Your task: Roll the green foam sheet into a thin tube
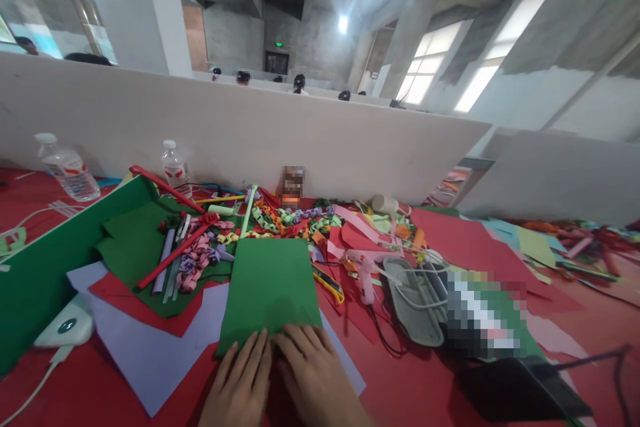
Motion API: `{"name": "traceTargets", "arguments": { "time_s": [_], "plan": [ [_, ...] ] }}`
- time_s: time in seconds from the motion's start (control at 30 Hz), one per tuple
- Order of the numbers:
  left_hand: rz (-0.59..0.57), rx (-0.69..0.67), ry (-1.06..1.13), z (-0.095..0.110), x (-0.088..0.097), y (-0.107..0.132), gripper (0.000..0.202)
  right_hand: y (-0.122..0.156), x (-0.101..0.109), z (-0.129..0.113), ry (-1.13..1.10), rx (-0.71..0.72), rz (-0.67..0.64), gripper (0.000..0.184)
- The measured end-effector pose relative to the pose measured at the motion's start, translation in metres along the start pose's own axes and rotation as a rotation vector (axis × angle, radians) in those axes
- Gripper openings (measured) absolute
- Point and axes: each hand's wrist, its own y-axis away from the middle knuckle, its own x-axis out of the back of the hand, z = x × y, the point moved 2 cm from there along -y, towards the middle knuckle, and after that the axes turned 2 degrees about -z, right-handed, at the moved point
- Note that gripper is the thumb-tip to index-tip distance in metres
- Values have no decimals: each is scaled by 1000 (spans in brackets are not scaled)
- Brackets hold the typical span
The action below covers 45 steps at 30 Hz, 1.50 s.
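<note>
A sheet of green paper [273, 283] lies before me on the red tabletop, over purple and red sheets. My left hand [243, 377] rests on its near edge, palm down, fingers stretched out. Beside it, my right hand [313, 370] presses on the same edge, its fingers lying flat and slightly bent. The two hands almost touch. The paper's near edge is hidden beneath them. A yellow utility knife [329, 284] lies just right of the sheet.
Curled paper chains [195, 260] and rolled sticks are to the left. A pink glue gun [367, 273], a grey tray [407, 307] and a black device [520, 387] lie right. A white power bank [67, 323], two water bottles [175, 167] and a white partition [240, 127] stand around.
</note>
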Motion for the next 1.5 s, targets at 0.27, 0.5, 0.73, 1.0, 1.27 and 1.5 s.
{"name": "traceTargets", "arguments": {
  "time_s": [0.27,0.5,0.73,1.0,1.27,1.5],
  "plan": [
    [-99,-22,-15,-1,-4,-2,48,16,-15,2,146,113,-23,57],
    [-182,-16,22,-9,-10,-6,48,7,-2,7,60,79,-161,64],
    [-261,-7,42,-15,-13,-9,50,10,-10,9,95,83,-99,71],
    [-265,8,-7,-12,-11,-10,50,20,-18,8,131,65,-50,67],
    [-140,-15,-20,-4,0,-1,44,6,5,7,74,47,-131,61],
    [-365,87,95,-13,-9,-12,60,0,-7,14,137,50,6,34]
  ]
}}
